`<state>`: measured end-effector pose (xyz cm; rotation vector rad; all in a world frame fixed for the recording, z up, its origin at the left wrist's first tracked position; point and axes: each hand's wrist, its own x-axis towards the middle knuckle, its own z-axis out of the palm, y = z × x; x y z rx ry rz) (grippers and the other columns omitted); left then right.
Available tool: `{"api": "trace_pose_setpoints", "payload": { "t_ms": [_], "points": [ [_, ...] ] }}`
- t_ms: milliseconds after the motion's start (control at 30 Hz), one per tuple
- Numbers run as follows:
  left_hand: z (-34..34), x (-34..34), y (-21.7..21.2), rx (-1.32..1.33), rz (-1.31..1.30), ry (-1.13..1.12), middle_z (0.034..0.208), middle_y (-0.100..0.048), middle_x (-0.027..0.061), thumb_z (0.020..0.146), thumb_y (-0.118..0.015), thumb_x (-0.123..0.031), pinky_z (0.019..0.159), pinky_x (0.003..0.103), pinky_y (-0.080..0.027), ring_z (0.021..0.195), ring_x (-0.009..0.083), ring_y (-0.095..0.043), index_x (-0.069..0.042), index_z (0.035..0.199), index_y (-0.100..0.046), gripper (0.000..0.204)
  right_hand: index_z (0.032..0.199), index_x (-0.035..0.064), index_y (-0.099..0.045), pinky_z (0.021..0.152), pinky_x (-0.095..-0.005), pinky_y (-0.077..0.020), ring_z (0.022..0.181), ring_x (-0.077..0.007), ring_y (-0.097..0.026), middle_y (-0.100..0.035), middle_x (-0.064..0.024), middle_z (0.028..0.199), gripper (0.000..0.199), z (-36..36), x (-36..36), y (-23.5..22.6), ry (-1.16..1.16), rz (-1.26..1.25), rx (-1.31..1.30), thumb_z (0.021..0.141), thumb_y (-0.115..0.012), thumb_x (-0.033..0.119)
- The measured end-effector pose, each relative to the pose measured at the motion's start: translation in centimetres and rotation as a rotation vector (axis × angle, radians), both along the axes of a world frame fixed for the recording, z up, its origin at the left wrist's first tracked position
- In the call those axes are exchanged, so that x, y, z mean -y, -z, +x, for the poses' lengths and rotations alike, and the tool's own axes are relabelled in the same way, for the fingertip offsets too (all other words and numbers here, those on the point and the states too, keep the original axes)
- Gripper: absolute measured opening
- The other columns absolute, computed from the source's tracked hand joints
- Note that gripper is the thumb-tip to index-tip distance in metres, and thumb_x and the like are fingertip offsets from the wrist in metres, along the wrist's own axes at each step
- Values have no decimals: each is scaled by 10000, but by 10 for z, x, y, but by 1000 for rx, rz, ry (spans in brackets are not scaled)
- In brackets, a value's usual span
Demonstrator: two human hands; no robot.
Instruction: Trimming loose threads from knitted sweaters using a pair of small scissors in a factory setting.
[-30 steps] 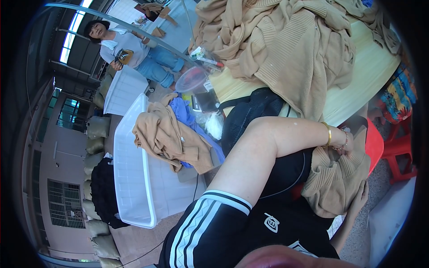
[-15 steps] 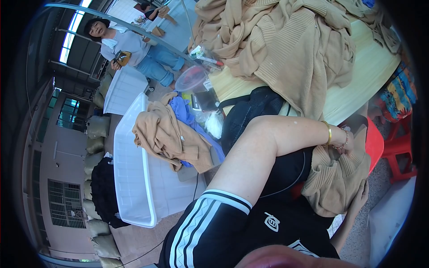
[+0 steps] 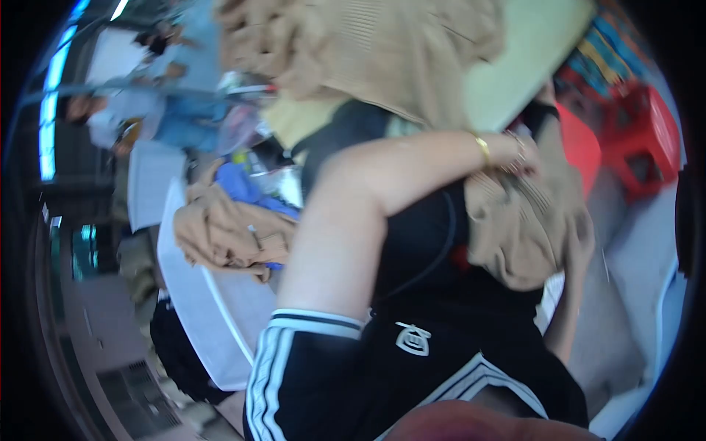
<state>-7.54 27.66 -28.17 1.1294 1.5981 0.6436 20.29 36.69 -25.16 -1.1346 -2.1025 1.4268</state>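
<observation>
tan garments: three, one held at the lap, one in the bin, one heaped on the table | white bins: one | red stools: two | blue cloths: one | other people: one

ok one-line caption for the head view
Left hand grips a tan garment at the lap beside a white bin.

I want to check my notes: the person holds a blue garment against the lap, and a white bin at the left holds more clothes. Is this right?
Not quite: the head view shows the held garment is tan, not blue. The left hand grips it, and the white bin at the left does hold more clothes.
</observation>
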Motion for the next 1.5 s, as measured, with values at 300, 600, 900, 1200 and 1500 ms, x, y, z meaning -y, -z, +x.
{"api": "trace_pose_setpoints", "payload": {
  "t_ms": [300,600,900,1200,1500],
  "points": [
    [0,52,-85,281,-388,-444,877,-588,-36,899,-622,-260,742,269,-490,768,89,-557,-99,1207,-570,351,1112,8,-647,768,-217,-471,867,-63,-587,-660,-15,982,249,-29,30,-52,-55,-443,-455,895,-639,128],
    [-8,39,-76,241,42,-545,1116,-624,49,920,-509,-71,868,272,-474,962,128,-597,-46,1292,-506,373,1096,-12,-631,773,-245,-500,846,-92,-623,-668,-39,948,273,-36,27,-133,-347,-583,-686,851,-660,106],
    [29,81,-230,1698,-68,-546,1192,-597,157,961,-523,-177,981,384,-467,1079,242,-604,38,1201,-549,323,1199,-48,-514,821,-355,-544,931,-243,-662,-642,-159,1057,430,-80,50,-197,-650,-984,-1401,829,-644,129],
    [-3,27,-172,970,385,-97,1330,-503,125,1004,-376,-386,997,330,-420,1167,184,-522,-31,1405,-361,535,1163,-37,-542,792,-323,-545,887,-224,-668,-650,-145,1029,380,-102,37,-145,-244,-1047,-1082,842,-638,141],
    [0,43,-139,930,-191,-716,1145,-629,142,913,-479,-562,903,361,-495,1023,210,-612,20,1225,-546,663,1075,3,-622,704,-234,-513,808,-107,-637,-667,-58,915,256,-32,11,-51,24,-635,-382,875,-652,160]
  ]
}}
